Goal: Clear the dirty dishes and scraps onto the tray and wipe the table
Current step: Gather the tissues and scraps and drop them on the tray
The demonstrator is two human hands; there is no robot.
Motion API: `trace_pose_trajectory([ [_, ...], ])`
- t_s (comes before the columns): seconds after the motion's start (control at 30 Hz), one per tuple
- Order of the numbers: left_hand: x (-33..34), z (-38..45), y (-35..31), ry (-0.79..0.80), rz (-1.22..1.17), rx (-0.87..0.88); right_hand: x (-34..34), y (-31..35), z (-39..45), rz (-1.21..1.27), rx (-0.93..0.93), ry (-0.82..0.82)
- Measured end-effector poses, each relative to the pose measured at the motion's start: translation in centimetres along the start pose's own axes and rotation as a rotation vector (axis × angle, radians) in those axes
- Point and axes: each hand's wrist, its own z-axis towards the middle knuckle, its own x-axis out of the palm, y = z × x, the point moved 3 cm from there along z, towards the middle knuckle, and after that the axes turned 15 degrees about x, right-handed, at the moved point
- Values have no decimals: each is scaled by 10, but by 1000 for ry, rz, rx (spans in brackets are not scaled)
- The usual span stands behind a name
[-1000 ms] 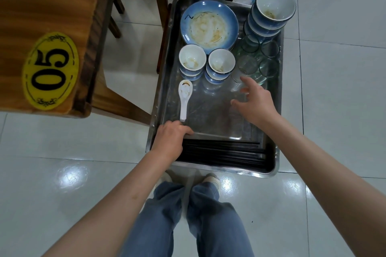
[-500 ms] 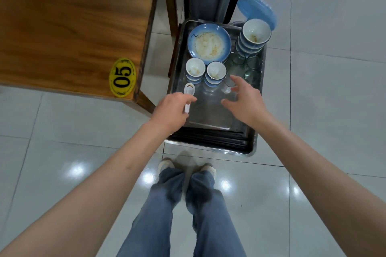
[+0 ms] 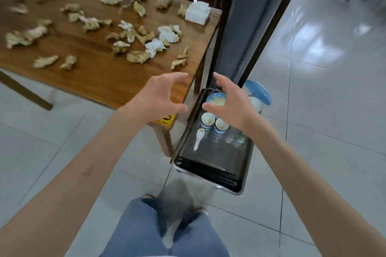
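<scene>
White floor tiles (image 3: pixel 313 110) fill the right and lower parts of the frame, and a wooden surface (image 3: pixel 100 77) fills the upper left. Many scraps (image 3: pixel 137 56) and crumpled tissues (image 3: pixel 155 47) are spread over the surface. A white napkin box (image 3: pixel 197 13) is seen near its far right corner.

A metal tray (image 3: pixel 208 170) is seen low down, right of the middle of the frame, beside the surface. A blue plate (image 3: pixel 215 98), small bowls (image 3: pixel 207 120), a white spoon (image 3: pixel 198 139) and some clear glasses (image 3: pixel 235 140) are held in it. Black chopsticks (image 3: pixel 208 166) are laid along its near edge. A blue lid (image 3: pixel 260 92) is seen just behind the tray.

Both hands are raised in the middle of the frame, and nothing is held in them. The left hand (image 3: pixel 158 96) is spread wide over the near corner of the surface. The right hand (image 3: pixel 231 102) is spread wide above the tray.

The dishes seem to be cleared already, so the scraps are judged to be the step in hand. For the next move, the scraps and tissues would need to be gathered and carried to the tray. After that, the surface would need to be wiped; no cloth is seen.

A yellow sticker (image 3: pixel 168 120) is seen on the near corner of the surface. Most of it is hidden by the left hand, so its writing cannot be read.
</scene>
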Motion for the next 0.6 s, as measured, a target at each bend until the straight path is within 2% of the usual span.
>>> trace_pose_trajectory([
  [0.17, -80, -27, -3, -157, 75, -15, -16, 79, -5, 5, -142, -23],
  [0.37, -165, -68, 36, -303, 112, -85, 13, 163, 1, -18, -227, 17],
  [0.6, -246, -115, 123, -298, 108, -141, 89, 265, 27, 9, -206, 1],
])
